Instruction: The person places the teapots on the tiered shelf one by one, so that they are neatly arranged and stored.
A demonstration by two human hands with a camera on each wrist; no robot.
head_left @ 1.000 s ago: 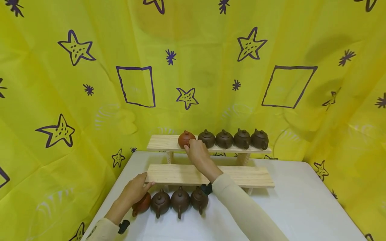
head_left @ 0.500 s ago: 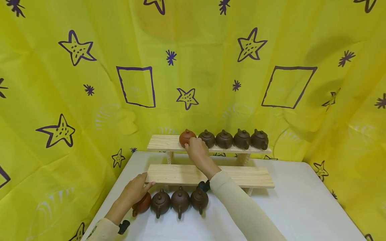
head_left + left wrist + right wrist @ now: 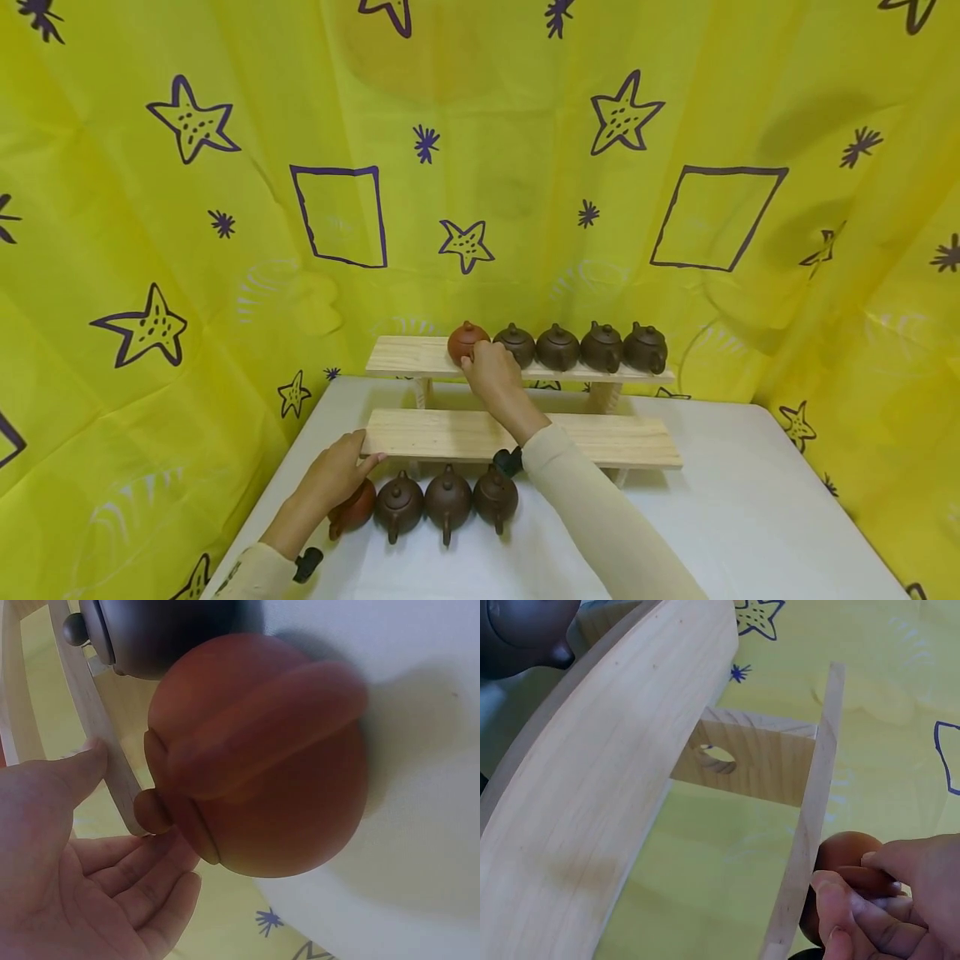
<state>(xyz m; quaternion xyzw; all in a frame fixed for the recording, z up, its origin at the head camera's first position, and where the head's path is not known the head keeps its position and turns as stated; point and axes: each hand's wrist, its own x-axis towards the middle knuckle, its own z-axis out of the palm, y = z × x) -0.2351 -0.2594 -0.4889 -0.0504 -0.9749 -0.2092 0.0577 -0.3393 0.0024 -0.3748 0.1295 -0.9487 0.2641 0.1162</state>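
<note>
A reddish clay teapot [image 3: 462,339] stands at the left of the row on the upper wooden shelf. My right hand [image 3: 493,377] pinches its handle, with thumb and curled fingers round the handle [image 3: 868,880] in the right wrist view. On the lower wooden shelf [image 3: 435,433], my left hand [image 3: 337,469] holds the left end between thumb and fingers. Just below that hand, a second reddish teapot [image 3: 277,825] sits on the table, partly hidden in the head view; the fingers come close to its lid knob [image 3: 152,811].
Several dark brown teapots [image 3: 557,347] line the upper shelf [image 3: 405,354] to the right of the reddish one. More dark teapots [image 3: 448,500] stand on the white table [image 3: 750,500] before the lower shelf. A yellow patterned cloth [image 3: 510,183] encloses the back and sides.
The reddish teapot on the upper shelf has shifted slightly right, towards the dark teapots, with my right hand on its handle. My left hand has stayed in place.
</note>
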